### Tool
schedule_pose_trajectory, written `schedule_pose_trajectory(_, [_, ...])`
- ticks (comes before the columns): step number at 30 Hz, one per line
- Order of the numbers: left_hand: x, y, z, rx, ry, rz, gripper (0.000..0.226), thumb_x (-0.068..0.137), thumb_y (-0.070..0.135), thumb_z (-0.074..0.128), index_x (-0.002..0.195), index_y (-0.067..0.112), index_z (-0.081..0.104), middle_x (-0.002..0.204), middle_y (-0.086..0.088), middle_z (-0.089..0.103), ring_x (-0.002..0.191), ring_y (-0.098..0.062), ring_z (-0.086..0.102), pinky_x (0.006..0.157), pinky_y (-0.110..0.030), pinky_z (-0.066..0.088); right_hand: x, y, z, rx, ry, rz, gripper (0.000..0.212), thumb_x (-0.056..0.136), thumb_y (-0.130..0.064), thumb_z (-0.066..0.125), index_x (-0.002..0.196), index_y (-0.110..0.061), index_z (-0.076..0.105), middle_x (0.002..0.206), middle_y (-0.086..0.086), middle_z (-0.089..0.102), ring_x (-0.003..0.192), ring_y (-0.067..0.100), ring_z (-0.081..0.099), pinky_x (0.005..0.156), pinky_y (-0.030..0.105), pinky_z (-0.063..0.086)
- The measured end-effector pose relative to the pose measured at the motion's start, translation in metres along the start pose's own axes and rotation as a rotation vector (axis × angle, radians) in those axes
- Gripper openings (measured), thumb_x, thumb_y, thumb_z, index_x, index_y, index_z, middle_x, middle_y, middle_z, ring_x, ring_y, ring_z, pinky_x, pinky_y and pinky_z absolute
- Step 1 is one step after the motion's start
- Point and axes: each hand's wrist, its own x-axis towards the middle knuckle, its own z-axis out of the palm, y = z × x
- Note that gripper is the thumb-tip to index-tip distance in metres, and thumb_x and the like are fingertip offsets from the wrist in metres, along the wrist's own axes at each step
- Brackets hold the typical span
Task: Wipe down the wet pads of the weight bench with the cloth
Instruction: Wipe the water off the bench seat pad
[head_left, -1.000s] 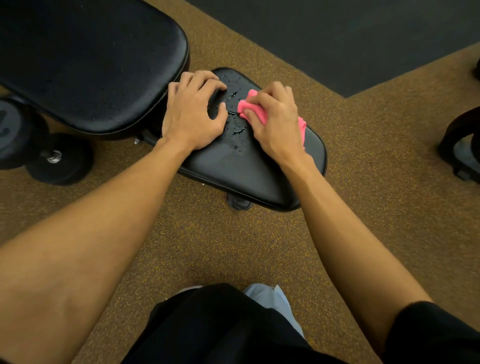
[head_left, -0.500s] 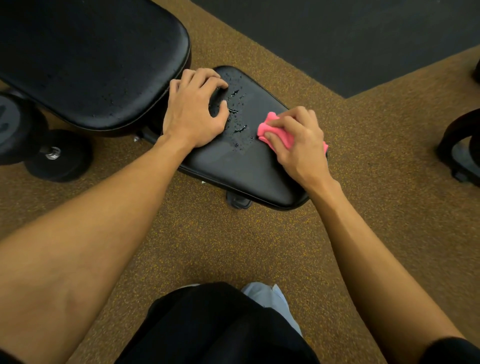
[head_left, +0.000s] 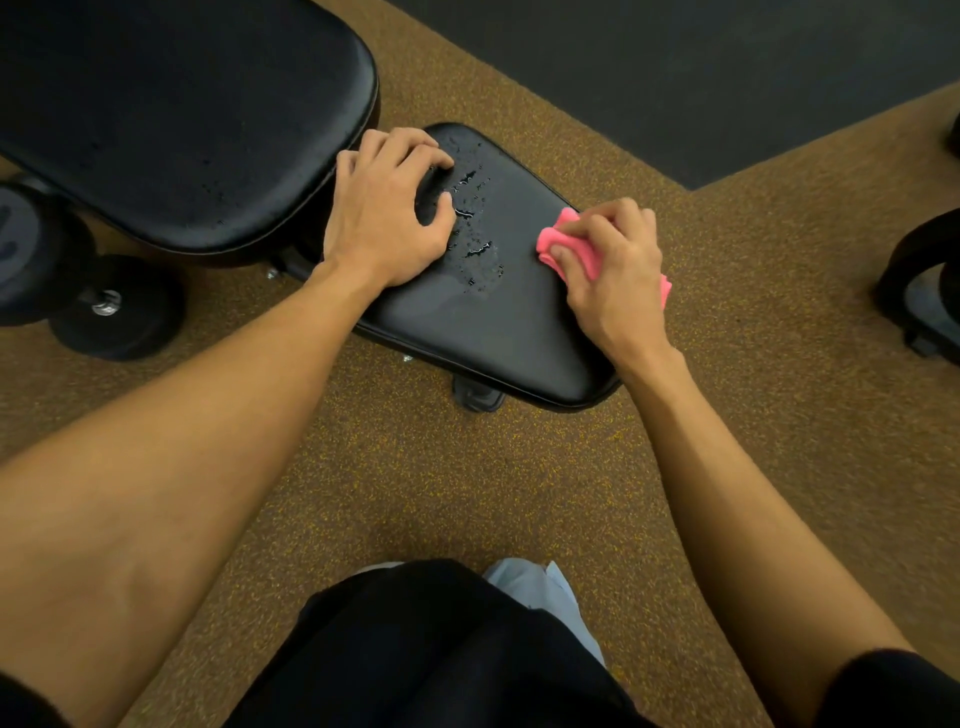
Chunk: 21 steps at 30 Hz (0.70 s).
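Note:
The black seat pad (head_left: 498, 332) of the weight bench lies in the middle of the view, with water drops (head_left: 475, 228) pooled on its far-left half. My right hand (head_left: 610, 275) grips a bunched pink cloth (head_left: 563, 244) and presses it on the pad's right edge. My left hand (head_left: 387, 208) rests on the pad's far-left corner with its fingers curled, holding nothing. The larger black back pad (head_left: 171, 109) sits to the upper left, dotted with fine droplets.
A black dumbbell (head_left: 78, 291) lies on the brown speckled floor under the back pad at the left. A dark mat (head_left: 727, 67) covers the far floor. Another black piece of equipment (head_left: 919, 280) stands at the right edge. My knee and shoe are below.
My right hand has slid the pink cloth from the middle of the seat pad out to its right edge. My left hand has stayed in place.

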Motion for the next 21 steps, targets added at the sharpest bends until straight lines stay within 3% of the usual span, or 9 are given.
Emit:
schedule_pose_trajectory(7, [0.001, -0.001, -0.001, -0.002, -0.001, -0.003, 0.035, 0.096, 0.043, 0.056, 0.126, 0.028, 0.067, 0.135, 0.011, 0.06, 0.126, -0.02, 0.051, 0.104, -0.039, 0.038, -0.018, -0.011, -0.001, 0.072, -0.153, -0.236, 0.021, 0.102, -0.027, 0.076, 0.112, -0.008, 0.077, 0.113, 0.01, 0.065, 0.102, 0.028, 0.054, 0.102, 0.017, 0.033])
schedule_pose_trajectory(13, [0.0, 0.0, -0.002, -0.003, -0.006, -0.001, 0.035, 0.097, 0.043, 0.056, 0.126, 0.028, 0.067, 0.135, 0.012, 0.06, 0.126, -0.019, 0.051, 0.104, -0.039, 0.038, 0.005, -0.015, 0.016, 0.024, 0.0, -0.03, 0.018, 0.1, -0.025, 0.075, 0.106, -0.008, 0.077, 0.112, 0.009, 0.064, 0.104, 0.028, 0.053, 0.1, 0.009, 0.029])
schedule_pose_trajectory(18, [0.0, -0.001, -0.001, -0.006, -0.004, -0.003, 0.034, 0.096, 0.043, 0.056, 0.125, 0.029, 0.067, 0.135, 0.012, 0.06, 0.125, -0.019, 0.052, 0.103, -0.04, 0.04, -0.003, -0.031, 0.018, 0.106, -0.156, -0.211, 0.02, 0.101, -0.026, 0.075, 0.111, -0.009, 0.077, 0.114, 0.009, 0.065, 0.104, 0.024, 0.052, 0.101, 0.011, 0.03])
schedule_pose_trajectory(21, [0.001, -0.003, -0.001, -0.008, 0.003, -0.006, 0.035, 0.096, 0.043, 0.056, 0.125, 0.028, 0.068, 0.135, 0.011, 0.06, 0.126, -0.019, 0.051, 0.105, -0.041, 0.04, -0.005, -0.018, 0.007, 0.088, -0.136, -0.193, 0.018, 0.1, -0.026, 0.077, 0.11, -0.01, 0.078, 0.111, 0.008, 0.066, 0.102, 0.026, 0.054, 0.1, 0.011, 0.029])
